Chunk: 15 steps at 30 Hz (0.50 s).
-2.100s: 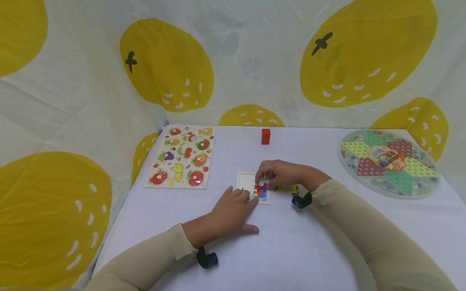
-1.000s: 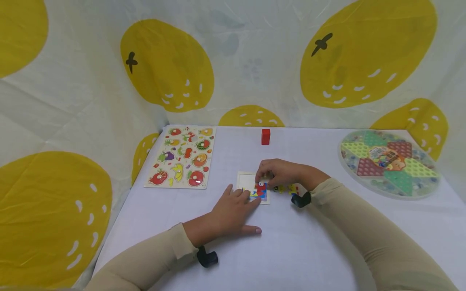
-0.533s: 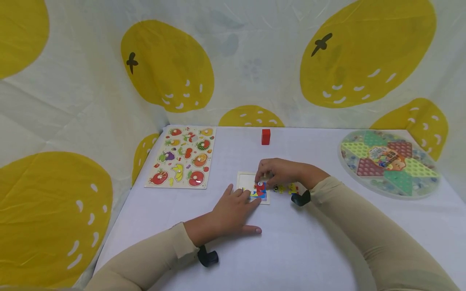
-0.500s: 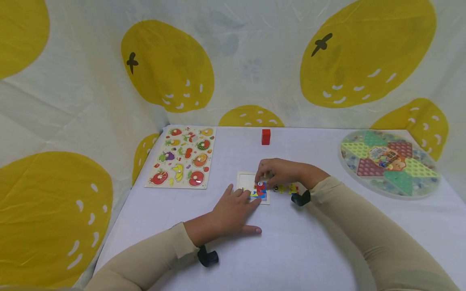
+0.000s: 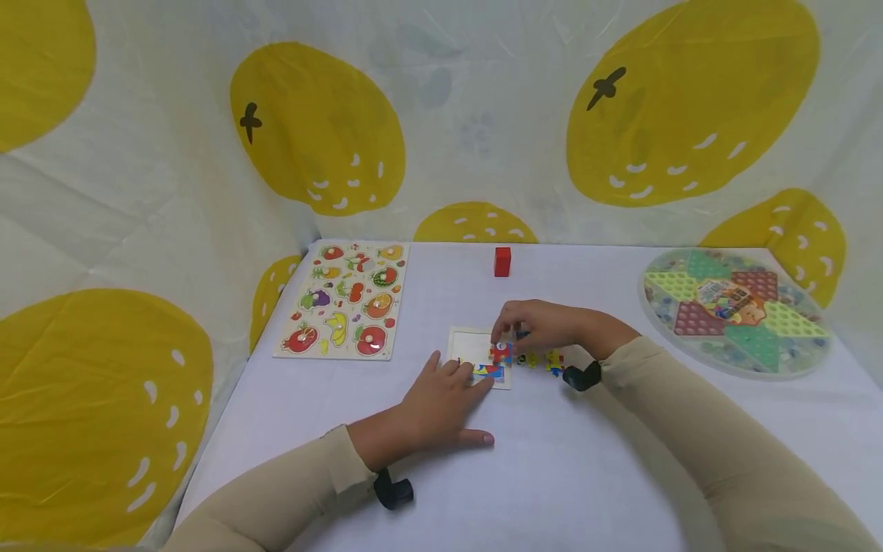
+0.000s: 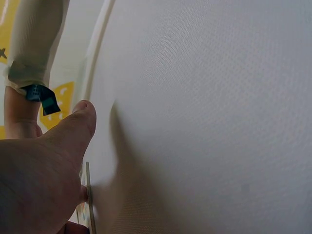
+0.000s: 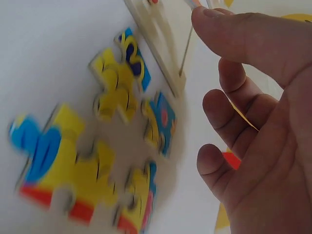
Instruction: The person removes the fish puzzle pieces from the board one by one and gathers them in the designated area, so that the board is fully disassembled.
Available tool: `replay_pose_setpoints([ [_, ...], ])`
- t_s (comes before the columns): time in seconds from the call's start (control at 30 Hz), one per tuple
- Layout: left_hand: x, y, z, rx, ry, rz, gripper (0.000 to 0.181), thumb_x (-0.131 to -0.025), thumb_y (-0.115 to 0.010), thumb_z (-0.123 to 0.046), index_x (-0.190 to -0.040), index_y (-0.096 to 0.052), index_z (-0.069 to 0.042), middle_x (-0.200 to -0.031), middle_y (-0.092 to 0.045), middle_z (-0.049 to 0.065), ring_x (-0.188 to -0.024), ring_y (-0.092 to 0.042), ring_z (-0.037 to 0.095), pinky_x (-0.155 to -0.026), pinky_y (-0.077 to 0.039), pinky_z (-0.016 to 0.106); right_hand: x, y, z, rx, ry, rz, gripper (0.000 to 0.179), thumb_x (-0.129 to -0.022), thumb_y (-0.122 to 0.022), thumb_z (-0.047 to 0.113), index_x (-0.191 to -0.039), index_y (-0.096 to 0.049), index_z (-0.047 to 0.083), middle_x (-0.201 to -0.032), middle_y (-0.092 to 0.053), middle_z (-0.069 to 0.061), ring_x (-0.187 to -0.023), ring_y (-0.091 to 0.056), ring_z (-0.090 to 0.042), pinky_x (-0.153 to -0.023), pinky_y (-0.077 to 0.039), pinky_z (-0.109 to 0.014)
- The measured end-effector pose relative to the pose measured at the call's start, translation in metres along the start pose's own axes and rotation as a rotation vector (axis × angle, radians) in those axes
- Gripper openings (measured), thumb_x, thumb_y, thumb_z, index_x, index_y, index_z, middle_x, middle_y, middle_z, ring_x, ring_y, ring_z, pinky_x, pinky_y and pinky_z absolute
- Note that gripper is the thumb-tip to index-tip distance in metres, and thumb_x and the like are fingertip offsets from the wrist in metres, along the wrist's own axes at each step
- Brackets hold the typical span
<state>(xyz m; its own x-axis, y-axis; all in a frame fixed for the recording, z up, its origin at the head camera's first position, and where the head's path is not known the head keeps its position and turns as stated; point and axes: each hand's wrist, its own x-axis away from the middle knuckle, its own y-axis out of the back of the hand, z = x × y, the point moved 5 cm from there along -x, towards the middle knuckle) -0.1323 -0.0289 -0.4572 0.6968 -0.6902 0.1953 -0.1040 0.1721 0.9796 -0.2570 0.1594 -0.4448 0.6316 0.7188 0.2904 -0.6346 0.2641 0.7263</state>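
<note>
A small square puzzle tray lies mid-table, its lower part filled with blue, yellow and red pieces. My left hand rests with extended fingers on the tray's lower left, thumb spread over the cloth. My right hand pinches a red and blue puzzle piece between thumb and fingers at the tray's right side. In the right wrist view, this piece is mostly out of frame. Several loose yellow and blue puzzle pieces lie beside the tray, under that hand.
At the left lies a fruit peg puzzle board. A red block stands near the table's back edge. On the right is a round Chinese checkers board. A fruit-print curtain hangs behind and beside the white table.
My right hand has shifted slightly right with the red piece, away from the filled lower row. The blue and red strip below it now shows more fully. My left hand has stayed in place.
</note>
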Motion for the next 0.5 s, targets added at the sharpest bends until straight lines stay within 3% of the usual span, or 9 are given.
replay_pose_setpoints([
  [0.23,0.001,0.001,0.001,0.024,0.01,0.006,0.094,-0.089,-0.056,-0.086,-0.165,-0.045,-0.03,-0.153,-0.054,0.007,-0.142,-0.048,0.028,-0.123,-0.027,0.065,0.03,0.009,-0.014,-0.007,-0.029,-0.033,0.029,-0.098,-0.08,0.015,-0.121,-0.078,0.032,-0.12,-0.065,0.007,-0.117,-0.058,-0.025,-0.098,-0.055,-0.042],
  [0.5,0.001,0.0,0.001,0.02,-0.002,-0.017,0.093,-0.09,-0.058,-0.084,-0.164,-0.046,-0.03,-0.145,-0.057,0.006,-0.136,-0.051,0.025,-0.122,-0.03,0.065,0.068,0.014,-0.035,0.006,-0.081,-0.058,0.029,-0.098,-0.078,0.012,-0.12,-0.078,0.031,-0.118,-0.066,0.008,-0.113,-0.059,-0.023,-0.097,-0.055,-0.042],
])
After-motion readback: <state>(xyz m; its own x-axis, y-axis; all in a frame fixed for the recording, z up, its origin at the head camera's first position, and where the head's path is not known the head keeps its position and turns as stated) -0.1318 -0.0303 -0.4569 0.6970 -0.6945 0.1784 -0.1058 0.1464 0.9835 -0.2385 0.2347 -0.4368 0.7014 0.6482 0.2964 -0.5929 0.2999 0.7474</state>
